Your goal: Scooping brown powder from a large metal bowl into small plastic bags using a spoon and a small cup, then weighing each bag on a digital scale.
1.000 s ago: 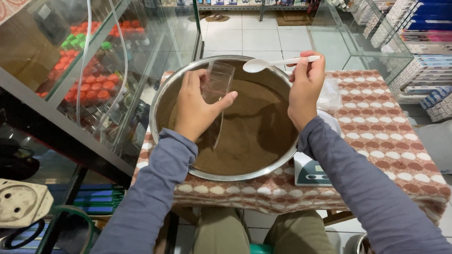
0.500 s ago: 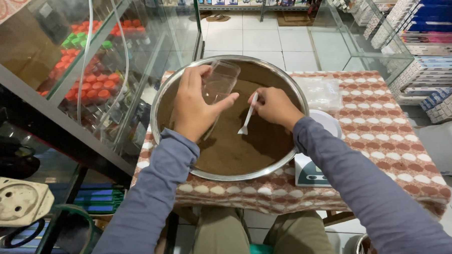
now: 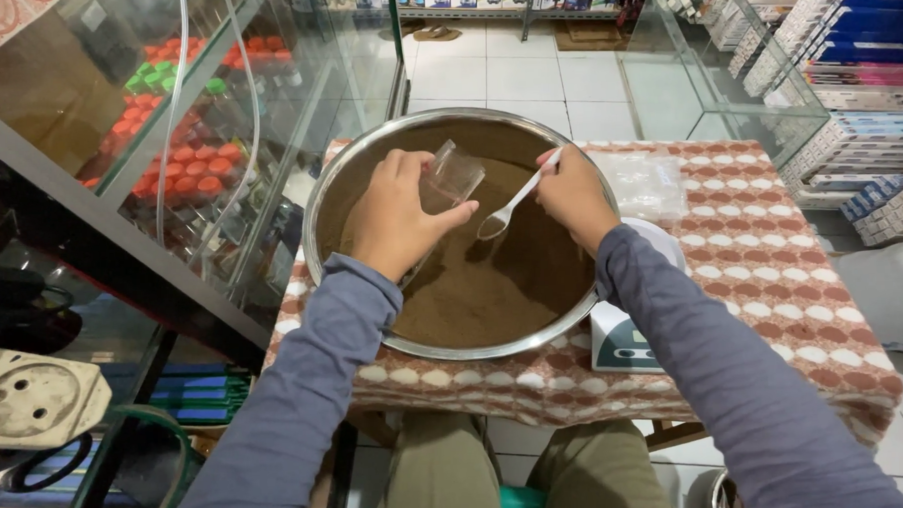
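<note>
A wide steel bowl (image 3: 322,200) filled with brown powder (image 3: 483,283) sits on a checked tablecloth. My left hand (image 3: 395,216) holds a small clear plastic bag (image 3: 451,174) above the powder, its mouth turned toward the spoon. My right hand (image 3: 573,195) grips the handle of a white plastic spoon (image 3: 508,210). The spoon's bowl carries some brown powder and hangs just right of the bag, a little above the heap.
A white digital scale (image 3: 625,338) peeks out under my right forearm at the bowl's right edge. Clear plastic bags (image 3: 649,182) lie on the table (image 3: 772,263) behind it. A glass cabinet (image 3: 197,143) with red and green capped bottles stands to the left; a glass tank (image 3: 715,64) stands behind.
My right hand dipped the spoon into the powder and has lifted it up with powder toward the bag. My left hand kept the bag roughly in place.
</note>
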